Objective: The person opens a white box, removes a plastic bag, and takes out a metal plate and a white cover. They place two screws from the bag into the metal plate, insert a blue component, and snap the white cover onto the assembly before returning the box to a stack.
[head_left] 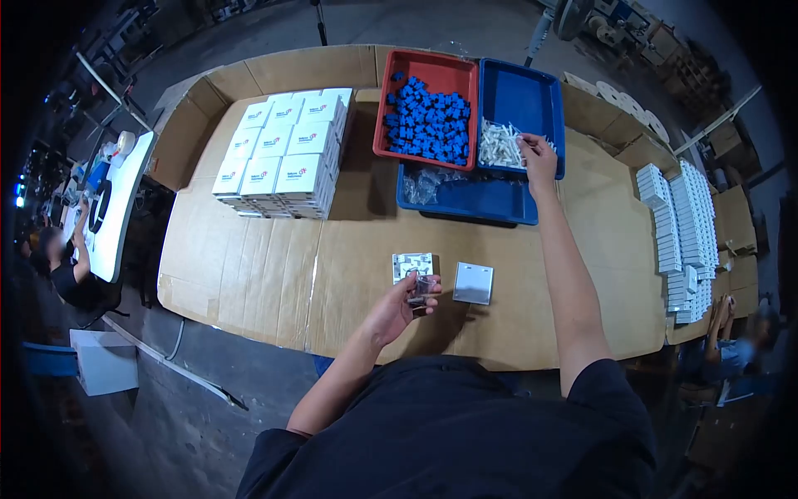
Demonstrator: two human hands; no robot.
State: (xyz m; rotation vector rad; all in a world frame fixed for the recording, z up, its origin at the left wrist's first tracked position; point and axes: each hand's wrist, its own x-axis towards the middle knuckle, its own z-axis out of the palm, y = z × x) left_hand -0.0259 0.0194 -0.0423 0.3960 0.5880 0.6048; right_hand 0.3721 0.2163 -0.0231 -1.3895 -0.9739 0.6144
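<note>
My left hand (pixel 394 311) is closed around a small clear plastic piece (pixel 423 289), perhaps a little bag. Just beyond it lies a white square part (pixel 411 264) with its detailed inside facing up. To the right of that hand, a plain pale square cover (pixel 474 284) rests flat on the cardboard. My right hand (pixel 539 158) reaches into a blue tray (pixel 519 87), its fingers pinched together at the edge of a heap of small white plastic pieces (pixel 499 146). Whatever sits between those fingertips is hidden.
A red tray (pixel 428 60) of blue plastic parts (pixel 428 121) adjoins the blue one. Another blue tray (pixel 478 204) below holds clear plastic bags (pixel 422 185). White boxes (pixel 278 154) are stacked at left; white parts (pixel 683 233) line the right. Other people sit at both sides.
</note>
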